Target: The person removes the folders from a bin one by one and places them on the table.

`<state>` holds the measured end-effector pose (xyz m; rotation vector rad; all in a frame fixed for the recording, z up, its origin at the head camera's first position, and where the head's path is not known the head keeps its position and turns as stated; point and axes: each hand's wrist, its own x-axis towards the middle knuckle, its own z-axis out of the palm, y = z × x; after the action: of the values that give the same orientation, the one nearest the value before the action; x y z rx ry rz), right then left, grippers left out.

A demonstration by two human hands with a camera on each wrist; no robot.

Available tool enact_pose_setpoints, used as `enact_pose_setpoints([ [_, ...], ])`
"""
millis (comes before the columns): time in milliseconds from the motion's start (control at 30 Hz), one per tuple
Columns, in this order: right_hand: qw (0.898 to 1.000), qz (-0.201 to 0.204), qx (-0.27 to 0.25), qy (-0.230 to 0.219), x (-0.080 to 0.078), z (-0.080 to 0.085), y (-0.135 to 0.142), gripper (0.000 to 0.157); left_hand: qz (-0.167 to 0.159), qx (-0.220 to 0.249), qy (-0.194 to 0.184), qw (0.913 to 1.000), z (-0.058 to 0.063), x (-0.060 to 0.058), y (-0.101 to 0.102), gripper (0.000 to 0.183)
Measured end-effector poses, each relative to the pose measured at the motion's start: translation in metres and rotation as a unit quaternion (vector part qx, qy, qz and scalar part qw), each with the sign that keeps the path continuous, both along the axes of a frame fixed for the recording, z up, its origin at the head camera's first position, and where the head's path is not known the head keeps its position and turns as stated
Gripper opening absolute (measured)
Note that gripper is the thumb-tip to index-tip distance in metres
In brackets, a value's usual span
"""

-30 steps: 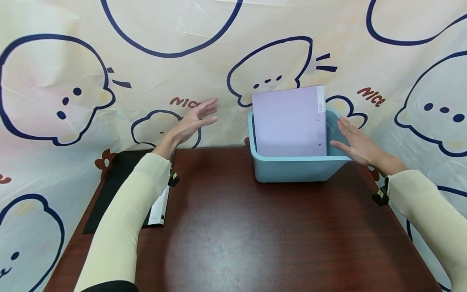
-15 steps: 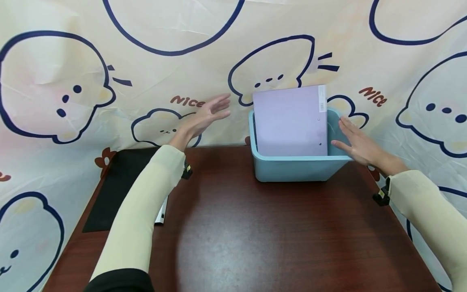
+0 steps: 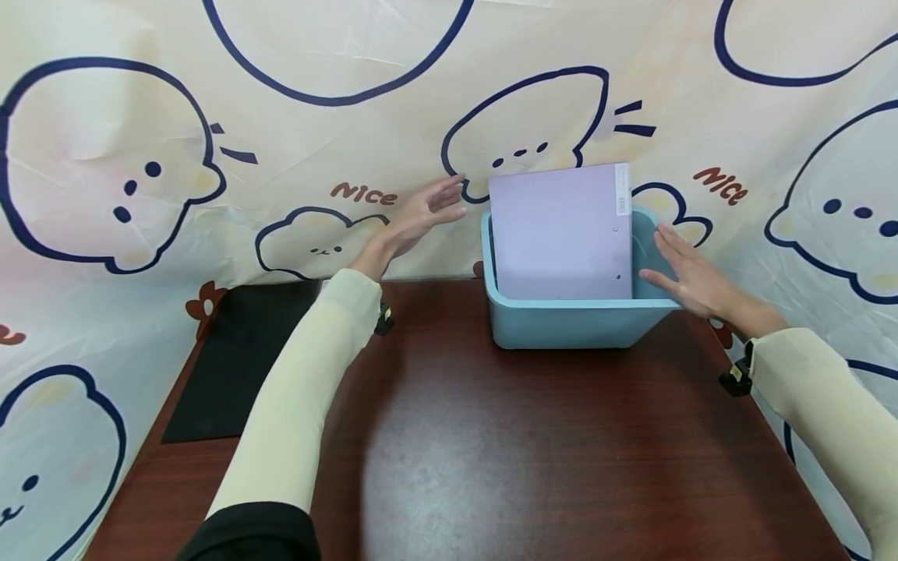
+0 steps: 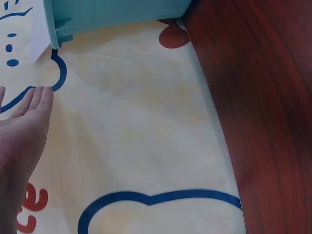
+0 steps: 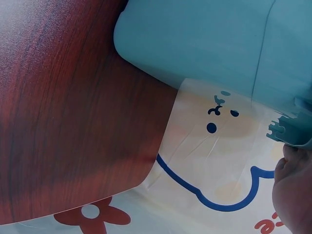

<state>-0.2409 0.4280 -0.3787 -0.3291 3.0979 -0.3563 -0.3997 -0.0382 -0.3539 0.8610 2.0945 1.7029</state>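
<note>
A light blue plastic bin stands near the table's back edge. Leaning in it is a flat lilac folder or notebook with a white label at its upper right, rising above the rim. My left hand hovers left of the bin, fingers extended and nothing in it; the left wrist view shows this hand apart from the bin wall. At the bin's right end, my right hand rests straight fingers against the rim. In the right wrist view, part of that hand is right at the rim.
A black flat sheet or folder lies at the table's left side, partly covered by my left sleeve. Behind the brown wooden table hangs a cloth printed with cartoon outlines, close to the bin.
My left hand has moved right, towards the bin, and its sleeve now hides the white strip beside the black sheet. The right hand, bin and lilac item stay in place.
</note>
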Motion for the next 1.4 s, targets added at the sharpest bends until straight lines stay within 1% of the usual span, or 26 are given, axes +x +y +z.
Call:
enact_pose_setpoints([
  [133,1.0,0.001,0.0,0.0,0.001,0.001,0.001,0.083,0.003,0.003,-0.005,1.0,-0.004,-0.004,0.012,0.074],
  [300,1.0,0.0,0.003,-0.001,0.001,0.001,0.001,0.083,-0.002,0.014,-0.017,0.9998,-0.005,-0.007,0.025,0.073],
  [533,1.0,-0.001,0.005,-0.002,0.0,0.0,0.001,0.084,0.002,0.013,-0.03,0.9995,-0.009,-0.01,0.038,0.075],
  [600,1.0,0.0,0.004,-0.001,-0.001,-0.001,0.001,0.083,0.004,0.013,-0.029,0.9995,-0.01,-0.01,0.041,0.075],
  [767,1.0,0.0,-0.001,0.001,-0.002,-0.001,0.001,0.083,-0.003,0.022,-0.028,0.9994,-0.008,-0.012,0.049,0.077],
  [900,1.0,0.004,-0.01,0.002,-0.003,0.0,0.001,0.083,-0.012,0.03,-0.034,0.9989,-0.007,-0.015,0.056,0.079],
  [1167,1.0,0.003,-0.01,-0.002,-0.002,0.002,0.003,0.083,0.012,0.029,-0.032,0.999,-0.003,-0.014,0.068,0.077],
  [1267,1.0,0.003,-0.011,-0.001,-0.002,0.002,0.004,0.083,0.014,0.036,-0.031,0.9988,-0.003,-0.015,0.071,0.077],
  [1400,1.0,0.002,-0.01,-0.003,-0.001,0.001,0.003,0.083,0.012,0.051,-0.045,0.9976,-0.004,-0.016,0.074,0.077],
])
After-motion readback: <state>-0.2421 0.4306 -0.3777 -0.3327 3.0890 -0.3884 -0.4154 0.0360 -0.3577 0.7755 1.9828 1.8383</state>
